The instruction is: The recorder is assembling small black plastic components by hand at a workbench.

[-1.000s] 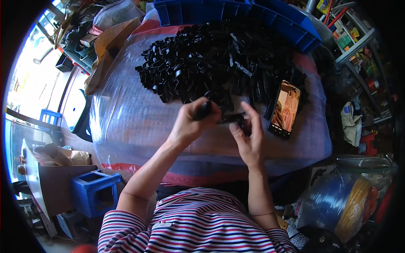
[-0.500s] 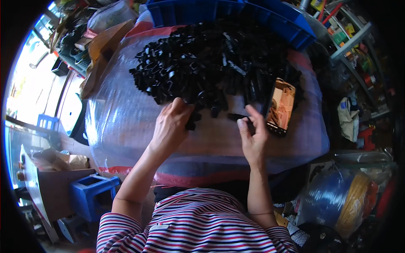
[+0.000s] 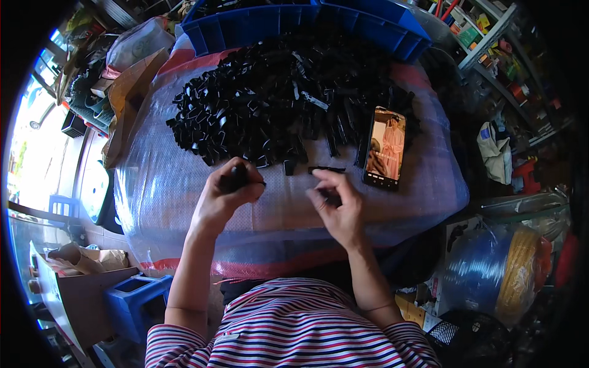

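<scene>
Left hand (image 3: 228, 191): your fingers are curled into a fist around a black piece (image 3: 232, 180), well left of the phone (image 3: 385, 147).
Right hand (image 3: 340, 207): your bent thumb and fingers close on a second piece (image 3: 331, 197), left of the phone's lower end.
Strip (image 3: 328, 169): near your right fingertips, left of the phone; you cannot tell whether they touch it.
Pile (image 3: 257, 104): left of the phone and beyond its far end.
Slip risk: the fist piece could twist or drop, since your fingers hide most of it.
Mix-up risk: a knock could push the strip back among the pile's lookalikes, as it lies so close.
Phone risk: a wide rightward swing of your right hand might bump it.
Strip axis: crosswise to you, one end toward the phone, the other away.
Held pieces' axes: too hidden to tell.
</scene>
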`<state>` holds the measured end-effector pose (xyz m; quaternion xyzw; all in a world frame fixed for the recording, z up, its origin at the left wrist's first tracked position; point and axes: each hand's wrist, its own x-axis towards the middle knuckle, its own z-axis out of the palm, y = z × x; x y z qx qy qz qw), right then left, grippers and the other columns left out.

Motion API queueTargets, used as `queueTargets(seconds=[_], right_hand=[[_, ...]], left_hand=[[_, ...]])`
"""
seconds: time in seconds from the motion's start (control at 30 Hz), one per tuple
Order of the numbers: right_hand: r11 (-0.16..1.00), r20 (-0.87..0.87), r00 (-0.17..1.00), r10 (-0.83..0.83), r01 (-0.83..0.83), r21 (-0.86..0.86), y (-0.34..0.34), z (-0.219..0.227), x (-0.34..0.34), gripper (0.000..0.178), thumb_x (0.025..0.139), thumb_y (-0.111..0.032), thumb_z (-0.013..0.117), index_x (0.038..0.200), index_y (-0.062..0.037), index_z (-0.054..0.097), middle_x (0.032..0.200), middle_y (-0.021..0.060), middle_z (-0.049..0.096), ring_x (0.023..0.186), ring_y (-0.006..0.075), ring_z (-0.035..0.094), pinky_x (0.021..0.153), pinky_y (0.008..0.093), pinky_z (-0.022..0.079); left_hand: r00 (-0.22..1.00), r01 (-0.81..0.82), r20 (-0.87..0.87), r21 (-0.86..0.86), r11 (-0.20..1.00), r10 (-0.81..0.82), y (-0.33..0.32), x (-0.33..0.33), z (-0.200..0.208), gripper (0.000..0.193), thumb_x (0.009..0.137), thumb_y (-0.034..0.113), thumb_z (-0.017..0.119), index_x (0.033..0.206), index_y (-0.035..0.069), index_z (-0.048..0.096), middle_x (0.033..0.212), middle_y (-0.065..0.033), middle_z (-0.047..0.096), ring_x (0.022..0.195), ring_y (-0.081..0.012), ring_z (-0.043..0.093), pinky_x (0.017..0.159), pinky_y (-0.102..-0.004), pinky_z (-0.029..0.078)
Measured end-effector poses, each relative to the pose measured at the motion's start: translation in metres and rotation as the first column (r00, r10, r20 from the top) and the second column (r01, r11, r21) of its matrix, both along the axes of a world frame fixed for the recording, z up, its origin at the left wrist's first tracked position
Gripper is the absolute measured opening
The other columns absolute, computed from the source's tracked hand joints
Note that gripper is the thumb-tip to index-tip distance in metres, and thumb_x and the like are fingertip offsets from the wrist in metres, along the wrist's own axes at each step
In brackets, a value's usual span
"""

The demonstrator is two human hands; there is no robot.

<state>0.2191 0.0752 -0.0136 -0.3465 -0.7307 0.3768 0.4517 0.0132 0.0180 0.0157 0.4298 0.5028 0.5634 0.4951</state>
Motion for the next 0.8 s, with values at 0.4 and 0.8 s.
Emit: queueTargets(seconds=[0.4,0.8], right_hand=[[0.986,-0.114,0.99,0.079,-0.061,0.157,-0.012,0.006,-0.025,0.03,0.071,-0.004,0.071,0.099,-0.0028,0.059,0.081,0.006,0.057,0.07,0.0127,0.057,0.061,0.0236,0.046],[0.978,-0.151,0.987,-0.057,0.086,0.193,-0.013,0.005,-0.027,0.02,0.076,-0.007,0.069,0.092,-0.002,0.059,0.076,0.0076,0.061,0.066,0.0119,0.058,0.06,0.0231,0.046]], left_hand=[[0.897,-0.028,0.441,-0.026,0.999,0.037,0.002,0.045,-0.005,0.021,0.077,0.012,0.067,0.092,0.001,0.056,0.08,-0.0041,0.056,0.07,-0.0121,0.05,0.064,-0.0244,0.039],[0.885,-0.018,0.462,-0.099,0.995,0.062,0.003,0.05,-0.012,0.024,0.078,0.013,0.065,0.095,-0.003,0.06,0.075,-0.0063,0.058,0.067,-0.0138,0.053,0.062,-0.0249,0.041]])
